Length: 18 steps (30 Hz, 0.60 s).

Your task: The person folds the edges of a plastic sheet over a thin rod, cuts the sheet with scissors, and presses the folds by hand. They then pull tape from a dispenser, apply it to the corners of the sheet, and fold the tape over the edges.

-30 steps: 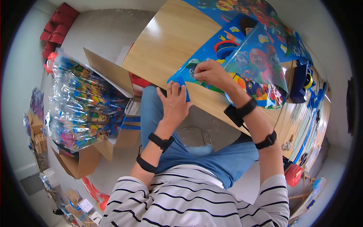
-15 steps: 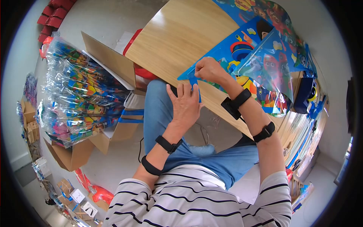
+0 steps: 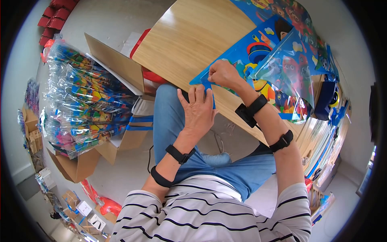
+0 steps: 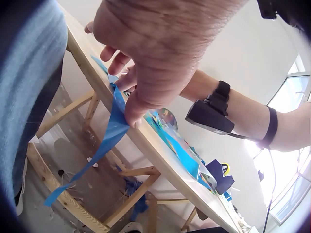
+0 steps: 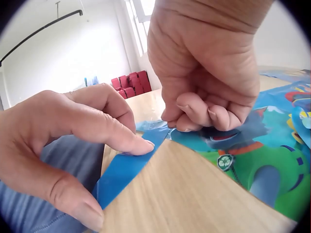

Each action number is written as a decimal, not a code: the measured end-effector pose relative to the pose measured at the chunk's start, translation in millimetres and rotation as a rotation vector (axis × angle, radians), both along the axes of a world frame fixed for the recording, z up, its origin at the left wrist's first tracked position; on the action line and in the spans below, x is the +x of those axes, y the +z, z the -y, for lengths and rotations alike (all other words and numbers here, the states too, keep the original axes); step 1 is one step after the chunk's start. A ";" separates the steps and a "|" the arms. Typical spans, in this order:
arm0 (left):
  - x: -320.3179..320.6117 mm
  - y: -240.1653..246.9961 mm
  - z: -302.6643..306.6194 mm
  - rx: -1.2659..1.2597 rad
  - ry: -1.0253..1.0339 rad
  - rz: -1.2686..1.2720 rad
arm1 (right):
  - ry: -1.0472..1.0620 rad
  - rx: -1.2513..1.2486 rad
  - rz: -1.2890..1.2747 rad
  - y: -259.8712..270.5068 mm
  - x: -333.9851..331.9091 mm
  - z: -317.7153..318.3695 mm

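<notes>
My left hand (image 3: 197,107) lies at the table's edge with its fingers spread. In the right wrist view, its index fingertip presses a flat blue strip (image 5: 129,172) against the wood while the thumb stays apart. The strip's free end hangs below the edge in the left wrist view. My right hand (image 3: 225,74) is curled, and its thumb and index tip pinch at the strip's upper end, beside clear film (image 5: 146,127). What lies inside that pinch is mostly hidden. A printed cartoon plastic sheet (image 3: 238,52) runs off to the right under this hand.
Left of my knee stands an open cardboard box (image 3: 117,64) beside many film-wrapped printed packs (image 3: 88,105). A dark blue tape dispenser (image 3: 325,101) sits toward the table's right end. More printed sheets (image 3: 282,12) overhang the far side; wooden legs (image 4: 133,199) show below.
Over the first half second the right hand came down to the strip's upper end, close to the left fingertips. Since then both hands have barely moved. The head view shifted slightly.
</notes>
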<state>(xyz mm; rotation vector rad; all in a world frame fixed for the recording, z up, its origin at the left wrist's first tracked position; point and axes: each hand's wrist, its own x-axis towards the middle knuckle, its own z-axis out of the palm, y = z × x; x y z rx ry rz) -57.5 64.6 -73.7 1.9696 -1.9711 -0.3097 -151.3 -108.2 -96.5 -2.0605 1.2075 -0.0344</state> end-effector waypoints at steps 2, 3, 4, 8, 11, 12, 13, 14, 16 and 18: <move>0.2 0.7 0.4 0.004 0.000 0.002 | 0.012 -0.038 -0.028 -1.0 1.8 -0.4; 0.5 0.9 0.6 0.006 0.000 0.003 | 0.009 -0.047 -0.029 -2.0 2.0 -0.7; 0.8 0.8 0.8 0.007 -0.001 0.004 | 0.006 -0.055 -0.030 -2.9 2.2 -1.2; 2.3 -0.7 1.9 0.010 -0.012 0.011 | 0.032 -0.070 -0.026 -1.9 2.6 -1.8; 3.0 -1.2 2.6 0.021 -0.017 0.020 | 0.003 -0.065 -0.052 -2.2 3.9 -2.7; 3.1 -1.3 2.7 0.026 -0.019 0.024 | 0.006 -0.070 -0.056 -3.7 3.9 -2.5; 3.2 -1.6 2.6 0.018 -0.020 0.029 | 0.009 -0.076 -0.059 -5.2 4.0 -2.1; 3.3 -2.2 2.4 0.011 -0.021 0.034 | 0.012 -0.081 -0.063 -6.6 3.9 -1.9; 3.5 -3.2 1.9 0.003 -0.024 0.040 | 0.025 -0.125 -0.084 -5.5 4.8 -2.7; 4.3 -3.3 2.3 0.001 -0.028 0.043 | 0.025 -0.096 -0.105 0.3 6.5 -3.0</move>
